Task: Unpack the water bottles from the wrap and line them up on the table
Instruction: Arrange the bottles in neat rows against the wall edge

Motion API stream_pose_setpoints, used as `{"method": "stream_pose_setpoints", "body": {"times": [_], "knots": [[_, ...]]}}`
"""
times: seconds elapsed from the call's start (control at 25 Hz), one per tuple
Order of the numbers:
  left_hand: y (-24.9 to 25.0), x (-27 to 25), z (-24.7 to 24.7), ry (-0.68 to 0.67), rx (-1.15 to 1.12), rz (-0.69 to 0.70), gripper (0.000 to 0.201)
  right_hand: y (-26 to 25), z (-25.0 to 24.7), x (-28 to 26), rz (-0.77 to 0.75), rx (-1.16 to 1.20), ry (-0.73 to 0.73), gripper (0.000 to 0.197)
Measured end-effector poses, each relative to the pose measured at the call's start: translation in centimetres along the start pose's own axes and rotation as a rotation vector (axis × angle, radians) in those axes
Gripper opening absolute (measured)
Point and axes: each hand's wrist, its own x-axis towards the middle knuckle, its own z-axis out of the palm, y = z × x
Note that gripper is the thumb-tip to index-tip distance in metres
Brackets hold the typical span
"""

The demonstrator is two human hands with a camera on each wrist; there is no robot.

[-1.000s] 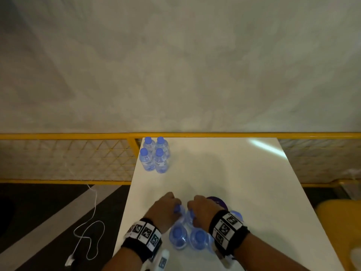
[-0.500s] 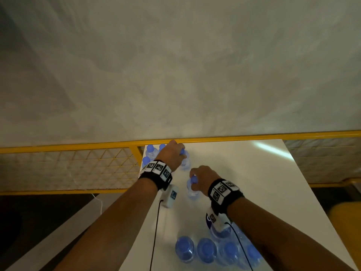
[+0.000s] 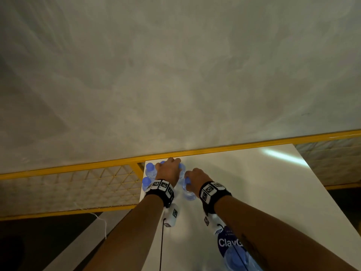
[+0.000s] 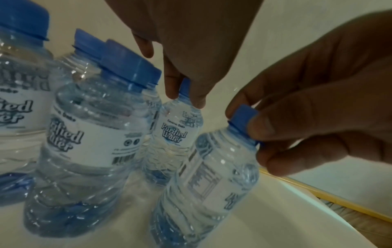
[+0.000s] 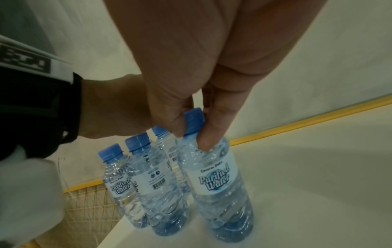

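Observation:
Clear water bottles with blue caps stand in a cluster (image 3: pixel 150 171) at the far left corner of the white table (image 3: pixel 254 192). My left hand (image 3: pixel 175 165) pinches the cap of one bottle (image 4: pixel 212 176) at the cluster's far right side; this bottle leans a little. My right hand (image 3: pixel 187 178) pinches the cap of another bottle (image 5: pixel 214 181), which stands upright just right of the standing bottles (image 5: pixel 155 181). The wrapped pack (image 3: pixel 234 251) with more bottles lies at the near edge, partly hidden under my right forearm.
A yellow rail with mesh (image 3: pixel 78 169) runs along the table's far and left sides, close behind the cluster. A white cable (image 3: pixel 101 223) lies on the dark floor at the left. The table's right half (image 3: pixel 273 182) shows bare white surface.
Both hands lifted a bottle each from the pack at the near edge and carried them to the far left cluster. The right hand's bottle has since moved closer to the group.

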Motion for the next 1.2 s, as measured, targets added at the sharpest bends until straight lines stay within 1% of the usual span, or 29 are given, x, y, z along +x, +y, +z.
{"method": "stream_pose_setpoints", "body": {"times": [0.12, 0.2, 0.32, 0.44, 0.6, 0.68, 0.76, 0.8, 0.84, 0.92, 0.96, 1.0, 1.08, 1.12, 1.2], "knots": [[-0.1, 0.4, 0.6, 0.008, -0.016, 0.034, 0.043, -1.1, 0.5, 1.1, -0.053, -0.011, 0.02, 0.041], [-0.2, 0.6, 0.7, 0.012, -0.057, 0.051, 0.049, -1.6, 0.8, 1.6, -0.07, 0.026, 0.044, 0.043], [-0.8, 0.8, 0.9, 0.005, -0.123, 0.056, 0.049, -1.7, 1.1, 1.9, -0.096, 0.062, 0.053, 0.044], [-1.7, 0.6, 1.2, -0.023, -0.231, 0.019, 0.047, -2.1, 1.5, 2.3, -0.13, 0.08, 0.065, 0.036], [-2.0, 0.2, 1.3, 0.004, -0.21, 0.041, 0.051, -2.5, 1.9, 2.5, -0.111, 0.113, 0.079, 0.031], [-2.2, 0.1, 1.1, 0.011, -0.197, 0.065, 0.053, -2.4, 1.8, 2.2, -0.109, 0.124, 0.07, 0.035], [-2.5, -0.6, 0.5, 0.02, -0.208, 0.073, 0.056, -1.9, 1.5, 1.0, -0.083, 0.16, 0.062, 0.053], [-2.6, -1.2, 0.1, 0.062, -0.227, 0.083, 0.053, -1.5, 1.4, -0.1, -0.069, 0.184, 0.068, 0.058], [-2.7, -2.1, -0.2, 0.139, -0.25, 0.1, 0.046, -1.1, 1.3, -1.4, -0.078, 0.198, 0.073, 0.057], [-2.8, -4.8, -0.8, 0.255, -0.339, 0.163, 0.03, -0.2, 1.2, -4.9, -0.149, 0.164, 0.035, 0.048], [-2.7, -6.7, -0.9, 0.251, -0.409, 0.204, 0.026, 0.3, 1.3, -6.9, -0.184, 0.144, 0.0, 0.044], [-2.5, -8.8, -0.9, 0.203, -0.47, 0.241, 0.028, 0.7, 1.5, -9.0, -0.211, 0.138, -0.041, 0.042], [-1.8, -14.0, -0.7, 0.03, -0.563, 0.274, 0.044, 1.4, 1.6, -13.7, -0.225, 0.112, -0.112, 0.041], [-1.3, -16.6, -0.4, -0.048, -0.583, 0.286, 0.052, 1.6, 1.7, -16.0, -0.221, 0.09, -0.14, 0.04], [0.1, -21.4, 0.0, -0.202, -0.563, 0.301, 0.058, 1.6, 1.3, -20.4, -0.212, 0.058, -0.223, 0.04]]}}
